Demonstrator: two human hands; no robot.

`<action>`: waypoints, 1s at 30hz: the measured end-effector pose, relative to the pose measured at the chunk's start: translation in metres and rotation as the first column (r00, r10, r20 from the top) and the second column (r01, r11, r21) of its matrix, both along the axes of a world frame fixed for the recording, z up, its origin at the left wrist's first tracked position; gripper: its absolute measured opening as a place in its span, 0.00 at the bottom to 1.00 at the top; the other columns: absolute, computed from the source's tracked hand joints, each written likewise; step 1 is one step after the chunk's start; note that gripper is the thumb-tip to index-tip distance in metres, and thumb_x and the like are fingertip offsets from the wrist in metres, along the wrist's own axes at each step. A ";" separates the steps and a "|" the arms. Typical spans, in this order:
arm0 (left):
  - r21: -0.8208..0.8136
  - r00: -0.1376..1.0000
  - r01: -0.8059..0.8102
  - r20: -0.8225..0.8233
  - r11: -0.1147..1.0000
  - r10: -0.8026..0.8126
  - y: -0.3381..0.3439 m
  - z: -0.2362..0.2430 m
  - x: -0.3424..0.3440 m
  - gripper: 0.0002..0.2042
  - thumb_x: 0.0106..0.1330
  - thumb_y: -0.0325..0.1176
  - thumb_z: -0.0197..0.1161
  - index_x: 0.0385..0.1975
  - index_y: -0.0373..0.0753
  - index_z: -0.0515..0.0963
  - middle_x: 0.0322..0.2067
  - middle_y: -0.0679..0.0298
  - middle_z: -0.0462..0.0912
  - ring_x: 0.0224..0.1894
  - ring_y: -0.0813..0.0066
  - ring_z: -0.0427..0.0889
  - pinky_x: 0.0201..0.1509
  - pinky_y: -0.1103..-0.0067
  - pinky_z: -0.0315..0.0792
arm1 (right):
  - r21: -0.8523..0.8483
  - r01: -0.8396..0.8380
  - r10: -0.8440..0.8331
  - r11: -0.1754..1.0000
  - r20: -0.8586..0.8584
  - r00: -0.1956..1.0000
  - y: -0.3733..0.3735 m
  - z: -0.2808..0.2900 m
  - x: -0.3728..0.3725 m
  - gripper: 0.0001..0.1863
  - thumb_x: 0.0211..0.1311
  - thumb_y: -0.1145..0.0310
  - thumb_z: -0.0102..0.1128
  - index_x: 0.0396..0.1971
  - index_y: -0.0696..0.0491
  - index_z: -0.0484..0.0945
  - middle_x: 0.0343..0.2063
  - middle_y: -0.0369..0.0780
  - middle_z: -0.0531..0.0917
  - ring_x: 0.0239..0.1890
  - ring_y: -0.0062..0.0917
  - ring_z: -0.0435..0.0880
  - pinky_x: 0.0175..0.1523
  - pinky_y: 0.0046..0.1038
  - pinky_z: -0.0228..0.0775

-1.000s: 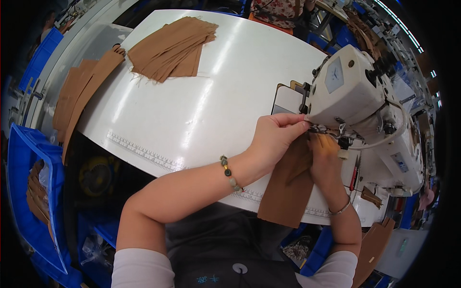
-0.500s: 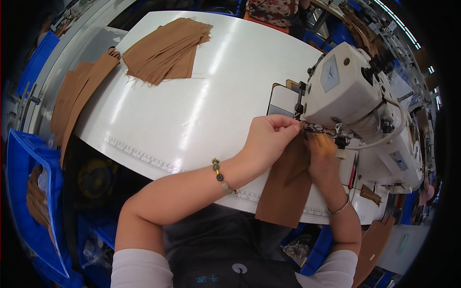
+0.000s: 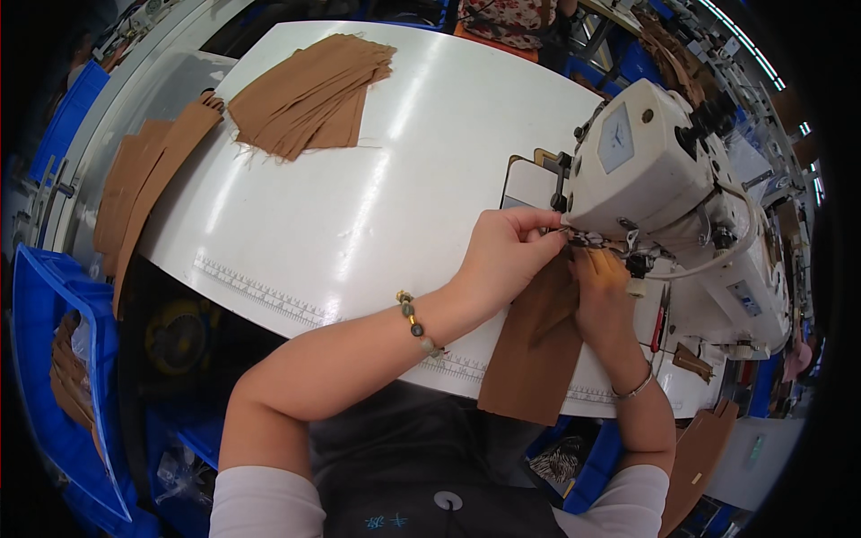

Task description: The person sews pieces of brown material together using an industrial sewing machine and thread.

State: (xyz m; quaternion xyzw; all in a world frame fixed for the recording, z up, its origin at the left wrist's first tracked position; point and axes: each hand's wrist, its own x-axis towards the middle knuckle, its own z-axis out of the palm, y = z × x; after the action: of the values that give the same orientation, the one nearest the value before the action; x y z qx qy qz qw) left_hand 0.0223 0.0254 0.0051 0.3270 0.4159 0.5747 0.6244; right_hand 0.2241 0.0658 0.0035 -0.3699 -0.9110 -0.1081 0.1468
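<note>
A brown fabric piece (image 3: 531, 363) runs from under the head of a white sewing machine (image 3: 659, 148) down over the table's front edge. My left hand (image 3: 504, 260) is at the needle area, its thumb and index finger pinched round something too small to make out. Beside it, my right hand (image 3: 603, 291) has its fingers bent on the fabric's right edge, holding it; its thumb is hidden. A dark-and-white patterned strip (image 3: 592, 240) lies just above the right fingertips. The needle and presser foot are mostly hidden.
Brown fabric pieces (image 3: 305, 94) lie fanned at the table's far left; more (image 3: 148, 184) hang over its left edge. A red-handled tool (image 3: 659, 329) and small brown scrap (image 3: 692, 362) lie right of my right hand. A blue bin (image 3: 67, 269) stands at left.
My left index finger has straightened and moved slightly up toward the machine, parting a little from the thumb. My right hand and the fabric stay nearly where they were.
</note>
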 end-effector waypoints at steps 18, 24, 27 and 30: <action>0.040 0.996 0.006 -0.086 0.999 -0.003 0.004 0.004 -0.014 0.09 0.69 0.29 0.68 0.43 0.31 0.86 0.35 0.67 0.88 0.38 0.87 0.80 0.45 0.86 0.74 | 0.023 -0.036 0.036 0.999 -0.015 0.999 0.002 -0.003 0.002 0.13 0.68 0.69 0.59 0.49 0.55 0.80 0.43 0.40 0.87 0.41 0.37 0.88 0.40 0.36 0.80; -0.013 0.995 0.043 -0.090 0.999 -0.044 0.003 0.005 -0.013 0.10 0.70 0.29 0.68 0.45 0.31 0.86 0.40 0.65 0.88 0.42 0.84 0.82 0.50 0.84 0.76 | 0.043 -0.065 0.066 0.997 -0.034 0.997 0.003 -0.003 0.002 0.12 0.67 0.69 0.59 0.48 0.55 0.80 0.42 0.40 0.86 0.39 0.37 0.88 0.39 0.35 0.80; 0.013 0.999 0.016 -0.040 1.000 -0.015 0.004 0.004 -0.011 0.10 0.69 0.29 0.69 0.46 0.31 0.86 0.40 0.64 0.88 0.42 0.83 0.83 0.52 0.83 0.76 | 0.001 -0.034 0.034 0.999 -0.035 0.999 0.003 -0.002 0.001 0.12 0.67 0.69 0.59 0.48 0.55 0.80 0.41 0.40 0.86 0.40 0.37 0.88 0.40 0.35 0.80; 0.033 0.998 0.036 0.046 0.999 -0.038 0.006 0.003 -0.008 0.11 0.69 0.28 0.70 0.47 0.31 0.85 0.41 0.64 0.88 0.43 0.83 0.83 0.52 0.83 0.76 | -0.010 -0.021 0.021 1.000 -0.026 0.999 0.002 -0.001 0.000 0.12 0.67 0.69 0.59 0.48 0.55 0.80 0.41 0.40 0.86 0.41 0.37 0.88 0.41 0.35 0.80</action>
State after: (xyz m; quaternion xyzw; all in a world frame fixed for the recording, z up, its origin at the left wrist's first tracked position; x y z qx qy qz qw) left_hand 0.0146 0.0310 0.0082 0.3310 0.3858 0.5771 0.6391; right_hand 0.2244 0.0680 0.0020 -0.3623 -0.9134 -0.0970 0.1579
